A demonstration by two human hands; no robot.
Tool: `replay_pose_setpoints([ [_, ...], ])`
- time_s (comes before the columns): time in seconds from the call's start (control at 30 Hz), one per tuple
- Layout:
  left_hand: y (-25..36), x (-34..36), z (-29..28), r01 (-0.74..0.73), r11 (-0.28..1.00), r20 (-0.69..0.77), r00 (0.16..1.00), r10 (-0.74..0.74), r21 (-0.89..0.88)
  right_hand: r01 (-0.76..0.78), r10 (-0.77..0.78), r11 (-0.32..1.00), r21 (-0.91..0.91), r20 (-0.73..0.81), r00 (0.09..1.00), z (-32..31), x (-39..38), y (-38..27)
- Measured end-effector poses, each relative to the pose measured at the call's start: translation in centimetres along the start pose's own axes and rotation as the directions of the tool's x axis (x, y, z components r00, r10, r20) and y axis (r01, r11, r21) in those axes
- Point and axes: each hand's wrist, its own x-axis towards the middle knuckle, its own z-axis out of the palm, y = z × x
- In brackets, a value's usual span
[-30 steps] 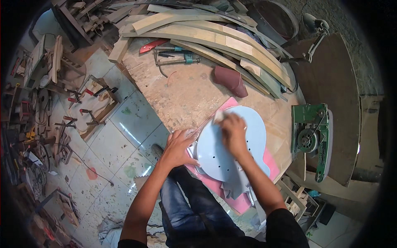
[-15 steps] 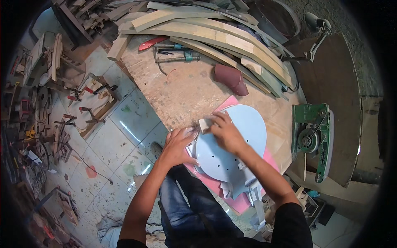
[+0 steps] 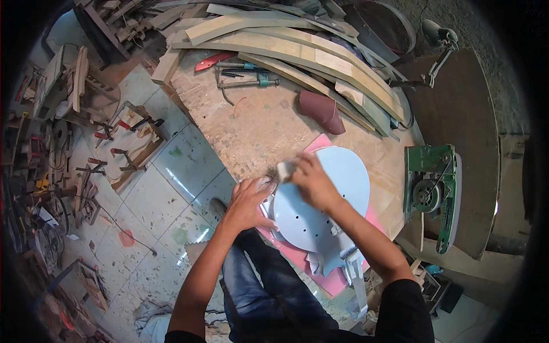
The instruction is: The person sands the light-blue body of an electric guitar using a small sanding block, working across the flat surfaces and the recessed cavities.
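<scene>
A light-blue oval panel (image 3: 350, 182) with several small dark holes lies on a pink sheet (image 3: 374, 220) at the corner of the wooden workbench. My right hand (image 3: 313, 182) is closed on a small pale block (image 3: 285, 171), pressed at the panel's left rim and smeared by motion. Whether the block carries sandpaper I cannot make out. At the near left edge, my left hand (image 3: 247, 204) grips the panel, its thumb along the rim and its fingers further up. White arm-like parts (image 3: 354, 280) stick out from the panel's near right side.
Curved wooden strips (image 3: 274, 44) pile up along the bench's far side. Before them lie a clamp (image 3: 249, 83), a red-handled tool (image 3: 214, 60) and a curled maroon sheet (image 3: 321, 111). A green machine (image 3: 429, 191) stands to the right. Clamped wood (image 3: 137, 154) sits at the left.
The pale block and my right hand have shifted slightly and are now blurred. My left hand keeps its grip on the panel. The whole view has slid a little.
</scene>
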Motion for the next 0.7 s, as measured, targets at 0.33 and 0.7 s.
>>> replay_pose_setpoints([
  [0.33, -0.4, -0.1, 0.2, -0.03, 0.999, -0.037, 0.999, 0.03, -0.018, -0.031, 0.032, 0.999, -0.026, 0.048, 0.998, -0.2, 0.0, -0.7],
  [0.7, 0.0, 0.1, 0.3, -0.037, 0.999, -0.051, 0.998, 0.036, -0.02, -0.239, 0.253, 0.963, 0.12, -0.118, 0.96, -0.9, 0.8, 1.5],
])
